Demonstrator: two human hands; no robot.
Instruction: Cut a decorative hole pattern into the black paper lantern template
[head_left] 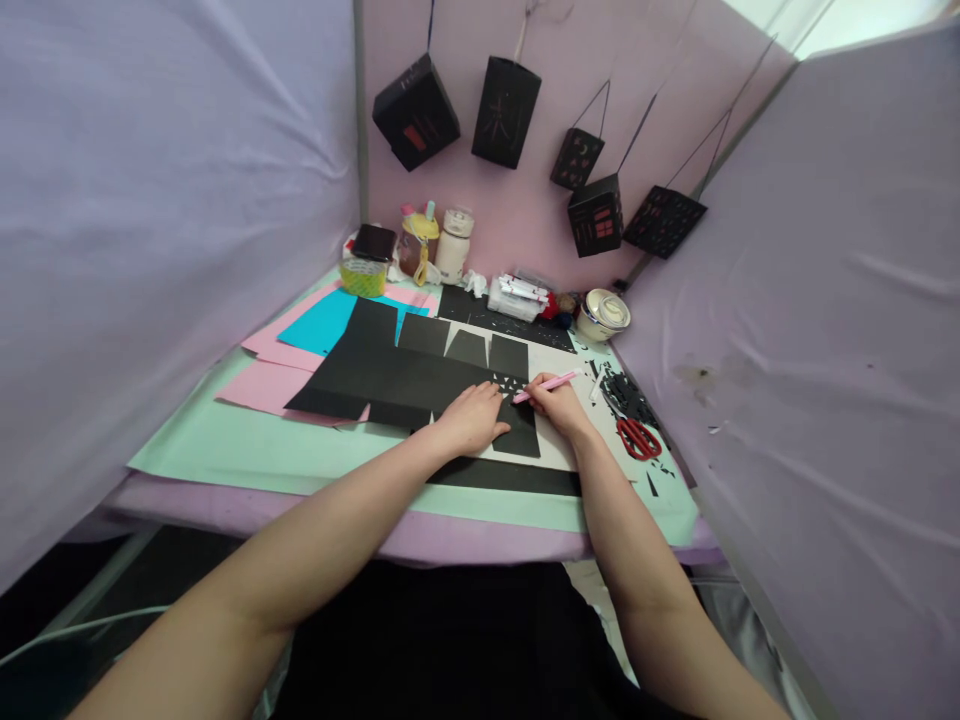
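Note:
A large black paper cut-out (pixel 397 380) with flaps lies flat on the table. My left hand (pixel 471 418) presses down flat on its right part. My right hand (pixel 556 404) grips a pink craft knife or pen (pixel 546 385), its tip touching the black paper where small white cut-out shapes (pixel 508 383) show. Both hands sit close together at the paper's right end.
Pink (pixel 262 388) and blue paper (pixel 324 322) lie under the black sheet on a green mat (pixel 247 455). Red scissors (pixel 637 438) and black scraps (pixel 626 395) lie right. Bottles (pixel 454 245), tape (pixel 362 277), a bowl (pixel 604 315) stand behind. Black paper lanterns (pixel 505 112) hang on the wall.

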